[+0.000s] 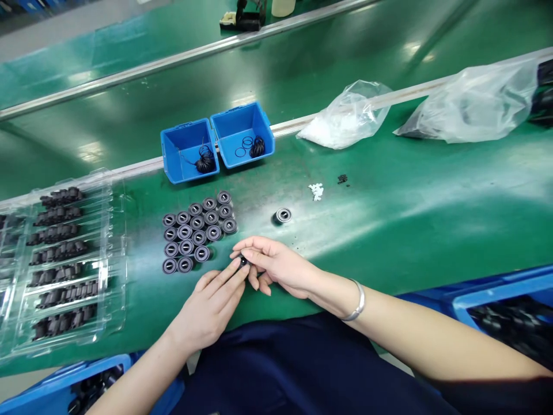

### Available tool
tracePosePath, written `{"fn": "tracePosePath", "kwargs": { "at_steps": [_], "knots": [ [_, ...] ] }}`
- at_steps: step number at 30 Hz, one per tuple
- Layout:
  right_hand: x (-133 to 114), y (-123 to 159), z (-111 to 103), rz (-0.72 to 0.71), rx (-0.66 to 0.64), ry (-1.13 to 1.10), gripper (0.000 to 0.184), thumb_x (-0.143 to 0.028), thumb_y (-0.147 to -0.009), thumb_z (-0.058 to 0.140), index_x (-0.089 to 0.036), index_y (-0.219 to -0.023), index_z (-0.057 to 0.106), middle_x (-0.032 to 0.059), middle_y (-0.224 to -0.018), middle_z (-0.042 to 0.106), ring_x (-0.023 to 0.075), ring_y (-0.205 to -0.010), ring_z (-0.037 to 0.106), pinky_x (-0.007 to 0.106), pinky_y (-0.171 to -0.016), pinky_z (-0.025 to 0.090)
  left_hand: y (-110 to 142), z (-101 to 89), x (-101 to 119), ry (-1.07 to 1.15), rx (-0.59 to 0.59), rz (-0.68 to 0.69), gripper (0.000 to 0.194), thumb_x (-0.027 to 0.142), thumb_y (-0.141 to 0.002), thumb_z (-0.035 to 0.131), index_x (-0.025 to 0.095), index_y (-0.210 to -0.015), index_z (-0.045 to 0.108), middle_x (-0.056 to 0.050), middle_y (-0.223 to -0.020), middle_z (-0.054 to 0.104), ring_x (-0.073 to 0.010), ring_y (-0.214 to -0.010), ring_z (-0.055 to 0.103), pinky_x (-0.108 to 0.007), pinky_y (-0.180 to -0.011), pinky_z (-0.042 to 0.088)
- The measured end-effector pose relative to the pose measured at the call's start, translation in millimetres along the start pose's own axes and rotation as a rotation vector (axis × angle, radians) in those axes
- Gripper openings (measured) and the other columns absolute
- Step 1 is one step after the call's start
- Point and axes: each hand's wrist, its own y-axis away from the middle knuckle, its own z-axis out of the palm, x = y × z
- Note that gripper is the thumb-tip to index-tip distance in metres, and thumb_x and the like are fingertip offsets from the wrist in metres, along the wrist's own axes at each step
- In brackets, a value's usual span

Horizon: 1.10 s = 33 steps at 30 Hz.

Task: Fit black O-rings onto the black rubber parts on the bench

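Note:
My left hand (211,311) and my right hand (276,265) meet over the near side of the bench. Between their fingertips they pinch a small black part (243,261), mostly covered by the fingers. Left of my hands stand several round black parts (199,237) in close rows, each with a light slot mark on top. A single round part (283,215) of similar look stands apart, beyond my right hand. Farther off lie a small pile of white pieces (317,191) and a few tiny black pieces (343,179).
Two blue bins (190,135) at the back hold black rings. Clear plastic bags (349,115) lie to their right. A clear tray (114,259) of black parts is at the left. Blue crates (466,311) with black parts stand below the bench's near edge.

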Motion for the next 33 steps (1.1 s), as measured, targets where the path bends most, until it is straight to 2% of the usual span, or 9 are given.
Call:
{"fn": "tracePosePath", "kwargs": {
  "at_steps": [4,8,11,15,19,22,25,30,33],
  "knots": [
    [0,1,0,-0.035,-0.017,-0.025,0.023,-0.033,-0.095,0.060,-0.017,-0.111,0.057,0.0001,-0.079,0.062,0.0093,-0.058,0.061,0.016,-0.040,0.048,0,0.7,2,-0.053,-0.011,-0.066,0.034,0.014,-0.099,0.043,0.016,-0.125,0.065,-0.007,-0.149,0.052,-0.0248,-0.137,0.045,-0.038,-0.100,0.039],
    [-1,0,-2,-0.016,-0.036,-0.067,0.023,-0.031,-0.091,0.065,-0.017,-0.107,0.056,-0.0034,-0.070,0.058,0.0058,-0.049,0.053,0.014,-0.039,0.042,-2,-2.1,3,-0.055,-0.020,-0.063,0.037,0.011,-0.098,0.041,0.015,-0.126,0.064,-0.008,-0.152,0.048,-0.0313,-0.145,0.034,-0.045,-0.105,0.035],
    [-2,-1,-1,0.012,-0.029,-0.053,0.023,-0.031,-0.091,0.064,-0.017,-0.108,0.055,-0.0025,-0.072,0.059,0.0067,-0.050,0.055,0.014,-0.038,0.042,-3,-7.1,-1,-0.060,-0.071,-0.001,0.041,0.007,-0.096,0.036,0.012,-0.127,0.062,-0.011,-0.155,0.044,-0.0344,-0.149,0.024,-0.046,-0.103,0.035],
    [-2,-1,0,0.005,-0.009,0.008,0.022,-0.032,-0.095,0.059,-0.017,-0.111,0.054,-0.0016,-0.071,0.060,0.0096,-0.054,0.059,0.015,-0.038,0.045,-4,-11.1,-4,-0.083,-0.135,0.034,0.042,0.008,-0.094,0.037,0.010,-0.128,0.062,-0.013,-0.157,0.041,-0.0363,-0.149,0.023,-0.045,-0.098,0.040],
    [3,-2,0,-0.046,-0.005,0.020,0.024,-0.030,-0.092,0.063,-0.017,-0.109,0.055,-0.0033,-0.069,0.059,0.0081,-0.052,0.057,0.014,-0.038,0.044,-3,-10.4,0,-0.070,-0.121,0.004,0.040,0.009,-0.094,0.039,0.009,-0.128,0.062,-0.015,-0.156,0.041,-0.0388,-0.149,0.022,-0.046,-0.098,0.043],
    [5,-2,0,-0.061,0.019,0.002,0.024,-0.031,-0.092,0.063,-0.017,-0.109,0.055,0.0029,-0.090,0.066,0.0074,-0.054,0.059,0.017,-0.040,0.047,2,-8.7,1,-0.030,-0.079,0.039,0.040,0.007,-0.095,0.037,0.006,-0.125,0.062,-0.018,-0.153,0.045,-0.0381,-0.150,0.020,-0.048,-0.105,0.042],
    [5,-1,0,-0.080,0.011,-0.012,0.024,-0.032,-0.092,0.063,-0.018,-0.108,0.055,0.0079,-0.112,0.066,0.0065,-0.057,0.061,0.018,-0.042,0.049,6,-7.4,1,-0.030,-0.065,0.044,0.040,0.006,-0.095,0.034,0.004,-0.126,0.061,-0.021,-0.151,0.046,-0.0348,-0.150,0.022,-0.048,-0.109,0.040],
    [8,-1,-1,-0.109,-0.006,0.040,0.027,-0.033,-0.088,0.068,-0.016,-0.107,0.057,-0.0010,-0.078,0.063,0.0073,-0.054,0.058,0.016,-0.040,0.046,4,-8.0,7,-0.102,-0.112,0.002,0.042,0.009,-0.096,0.035,0.004,-0.129,0.060,-0.019,-0.156,0.039,-0.0353,-0.148,0.027,-0.044,-0.103,0.043],
    [9,0,0,-0.117,0.007,0.044,0.028,-0.037,-0.091,0.065,-0.017,-0.109,0.057,0.0005,-0.082,0.063,0.0083,-0.058,0.059,0.017,-0.043,0.049,1,-9.4,12,-0.131,-0.091,-0.007,0.041,0.010,-0.096,0.035,0.006,-0.127,0.061,-0.018,-0.155,0.042,-0.0337,-0.146,0.032,-0.043,-0.102,0.042]
  ]
}}
